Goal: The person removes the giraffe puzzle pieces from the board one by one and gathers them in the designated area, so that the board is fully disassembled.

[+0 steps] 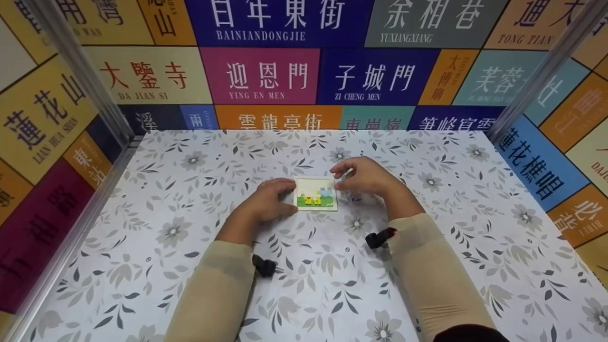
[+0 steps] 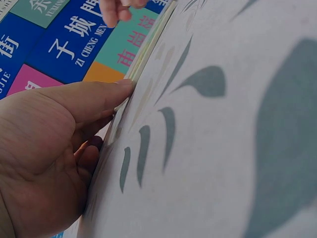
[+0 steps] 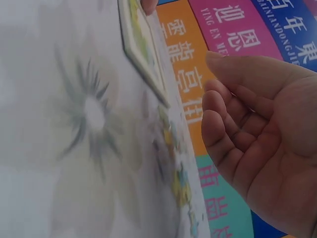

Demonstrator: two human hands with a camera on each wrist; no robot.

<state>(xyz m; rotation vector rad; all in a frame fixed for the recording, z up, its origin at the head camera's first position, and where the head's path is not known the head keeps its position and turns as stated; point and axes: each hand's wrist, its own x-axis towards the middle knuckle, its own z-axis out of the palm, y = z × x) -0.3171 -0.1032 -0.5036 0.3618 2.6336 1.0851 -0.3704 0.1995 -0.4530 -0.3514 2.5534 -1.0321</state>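
Observation:
A small square jigsaw puzzle (image 1: 317, 205) in a pale frame lies on the table. Its lower part and right side show a green, yellow and blue picture; the upper left is bare cream. My left hand (image 1: 271, 200) holds the frame at its left side, thumb at the near corner and fingers at the far one. In the left wrist view the thumb (image 2: 106, 99) meets the frame's edge. Just right of the puzzle hovers my right hand (image 1: 365, 176), thumb and index finger apart. The right wrist view shows its fingers (image 3: 218, 119) loosely bent with nothing visible between them.
Small colourful pieces (image 3: 181, 191) lie on the table beyond the frame in the right wrist view. A white tablecloth (image 1: 156, 275) with grey leaves and flowers covers the table. Panels with large printed characters (image 1: 266, 76) stand along the back and both sides.

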